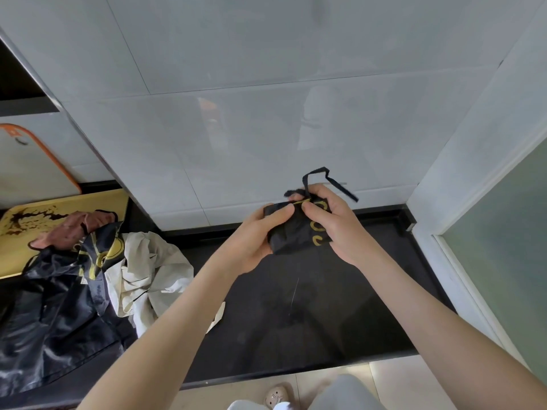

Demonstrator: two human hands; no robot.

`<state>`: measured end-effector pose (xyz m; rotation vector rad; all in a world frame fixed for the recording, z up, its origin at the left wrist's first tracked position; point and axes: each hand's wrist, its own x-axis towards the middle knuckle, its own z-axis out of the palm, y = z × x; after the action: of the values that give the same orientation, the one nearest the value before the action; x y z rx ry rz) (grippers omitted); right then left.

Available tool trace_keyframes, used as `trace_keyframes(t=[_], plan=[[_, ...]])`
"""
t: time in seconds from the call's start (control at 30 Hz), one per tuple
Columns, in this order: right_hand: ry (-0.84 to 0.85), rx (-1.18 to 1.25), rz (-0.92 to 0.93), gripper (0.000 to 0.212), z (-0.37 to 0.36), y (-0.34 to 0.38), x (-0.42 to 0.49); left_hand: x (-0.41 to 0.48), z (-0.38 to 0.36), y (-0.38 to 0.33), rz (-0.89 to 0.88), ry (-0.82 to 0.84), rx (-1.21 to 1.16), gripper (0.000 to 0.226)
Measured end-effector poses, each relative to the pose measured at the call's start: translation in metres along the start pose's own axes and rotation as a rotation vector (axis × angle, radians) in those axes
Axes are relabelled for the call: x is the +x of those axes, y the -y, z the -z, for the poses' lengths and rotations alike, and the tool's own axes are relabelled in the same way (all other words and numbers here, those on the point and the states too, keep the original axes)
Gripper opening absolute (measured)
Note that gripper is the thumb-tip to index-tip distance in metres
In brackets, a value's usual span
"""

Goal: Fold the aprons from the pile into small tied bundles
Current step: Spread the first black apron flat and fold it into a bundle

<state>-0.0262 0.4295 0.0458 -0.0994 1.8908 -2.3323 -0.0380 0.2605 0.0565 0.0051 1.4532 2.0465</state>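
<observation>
Black glossy counter point(325, 306) noted. Pile of aprons point(88, 276) heaped at left end: black, black-and-yellow, cream and pinkish cloth. Yellow tray point(44, 208), possibly board, dark-stained, partly covered by pile. White board point(35, 164), orange-rimmed, stood behind.

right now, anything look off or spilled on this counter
The yellow tray at far left carries dark brown splotches: a spill or a print, I cannot tell. The apron pile lies crumpled, partly over it. The held bundle has a strap sticking out loose.
</observation>
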Motion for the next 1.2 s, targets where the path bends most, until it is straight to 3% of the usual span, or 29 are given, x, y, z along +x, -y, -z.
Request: trace_keyframes(t=[0.07, 0.13, 0.2, 0.33, 0.53, 0.67, 0.83, 0.97, 1.1, 1.2], plan=[[0.063, 0.004, -0.04, 0.012, 0.002, -0.002, -0.001, 0.005, -0.002, 0.002, -0.062, -0.069, 0.051, 0.027], [0.081, -0.023, -0.096, 0.014, 0.01, 0.0, -0.001, 0.007, 0.0, 0.006, -0.138, -0.129, 0.245, 0.015], [0.079, -0.177, -0.088, 0.019, 0.02, 0.005, 0.0, 0.005, 0.005, 0.011, -0.179, -0.127, 0.475, 0.017], [0.091, -0.541, -0.091, 0.02, 0.03, 0.019, 0.001, -0.001, 0.007, 0.013, -0.166, -0.053, 0.702, 0.017], [0.037, -0.695, -0.088, 0.015, 0.017, 0.018, 0.003, 0.001, 0.004, 0.015, -0.126, 0.001, 0.869, 0.03], [0.042, -0.754, -0.04, 0.011, 0.007, 0.022, 0.003, 0.002, 0.001, 0.015, -0.129, 0.016, 0.865, 0.032], [0.061, -0.795, -0.039, 0.021, 0.006, 0.022, 0.005, 0.001, -0.008, 0.02, -0.173, 0.027, 0.92, 0.026], [0.096, -0.671, -0.05, 0.008, 0.004, 0.03, 0.002, -0.001, -0.005, 0.029, -0.174, 0.014, 0.782, 0.012], [0.076, -0.563, -0.022, 0.037, 0.013, 0.036, -0.003, -0.004, -0.002, 0.038, -0.23, -0.064, 0.508, 0.02], [0.082, -0.541, -0.124, 0.065, 0.02, 0.03, -0.01, -0.005, -0.004, 0.036, -0.291, -0.072, 0.264, 0.033]])
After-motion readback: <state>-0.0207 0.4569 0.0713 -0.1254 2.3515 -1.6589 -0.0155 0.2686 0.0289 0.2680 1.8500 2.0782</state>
